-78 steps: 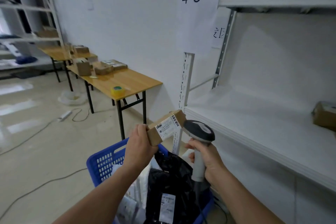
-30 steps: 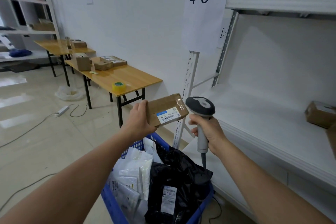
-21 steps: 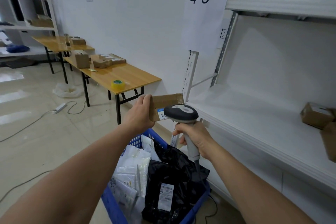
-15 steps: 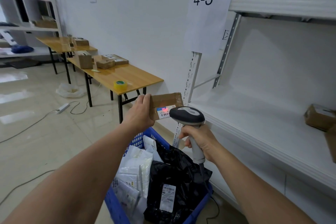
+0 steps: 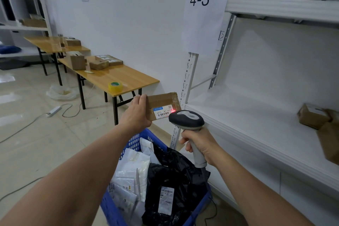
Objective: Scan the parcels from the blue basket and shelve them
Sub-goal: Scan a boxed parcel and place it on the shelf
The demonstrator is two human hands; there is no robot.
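Left grip (image 5: pixel 136 113) holds parcel (image 5: pixel 163 102) by its left end, scanner (image 5: pixel 186 120) just beside

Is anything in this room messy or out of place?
Mostly tidy. A power strip lies loose on the floor left of the table, its cables trailing across the tiles, near a crumpled white plastic bag. The tape roll sits close to the table's front edge.

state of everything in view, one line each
box, held in left hand, red light on its label
scanner, gripped in right hand, pointed at the label
basket, holds white bags and black bag
shelf, brown boxes at right end
tape roll, flat on table
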